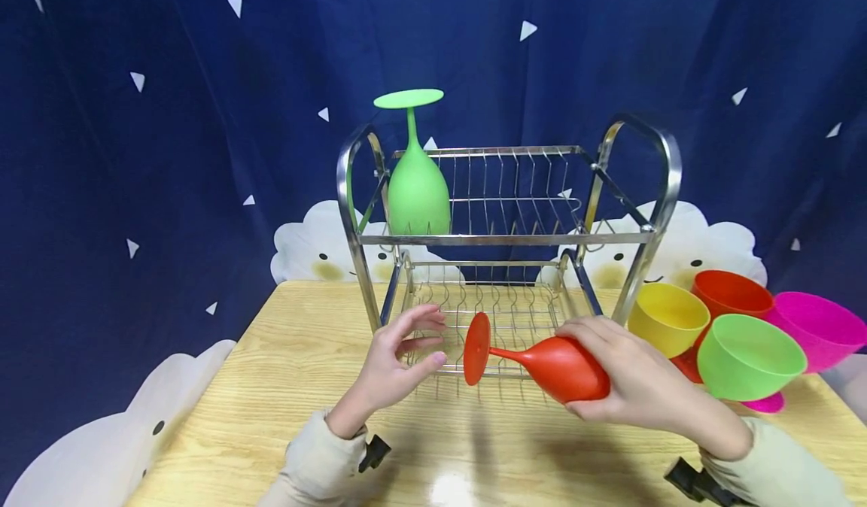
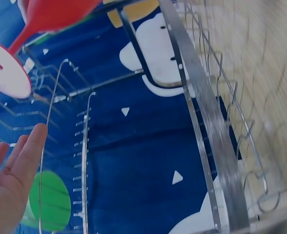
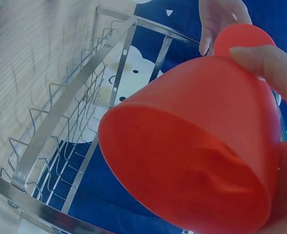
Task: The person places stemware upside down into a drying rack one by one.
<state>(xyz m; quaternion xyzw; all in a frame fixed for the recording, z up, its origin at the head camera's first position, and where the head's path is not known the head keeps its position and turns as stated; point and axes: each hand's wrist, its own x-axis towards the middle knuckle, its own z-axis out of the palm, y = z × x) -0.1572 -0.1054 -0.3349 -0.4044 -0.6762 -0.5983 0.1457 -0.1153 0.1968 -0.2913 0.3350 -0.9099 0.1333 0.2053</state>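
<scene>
In the head view my right hand (image 1: pixel 637 379) grips a red plastic goblet (image 1: pixel 565 369) by its bowl. The goblet lies sideways in the air, its round foot pointing left and its mouth toward the right. The right wrist view looks into the hollow red bowl (image 3: pixel 182 170), with the thumb pressed on its side. My left hand (image 1: pixel 400 360) holds nothing; its fingers are spread and loosely bent, just left of the foot and apart from it. A green goblet (image 1: pixel 418 191) stands upside down on the upper left of the metal dish rack (image 1: pixel 504 240), behind both hands.
At the right of the wooden table (image 1: pixel 237 417) stand several upright goblets: a yellow one (image 1: pixel 669 317), a red one (image 1: pixel 731 292), a green one (image 1: pixel 752 356) and a pink one (image 1: pixel 822 330). A dark blue curtain (image 1: pixel 203 153) hangs behind the rack.
</scene>
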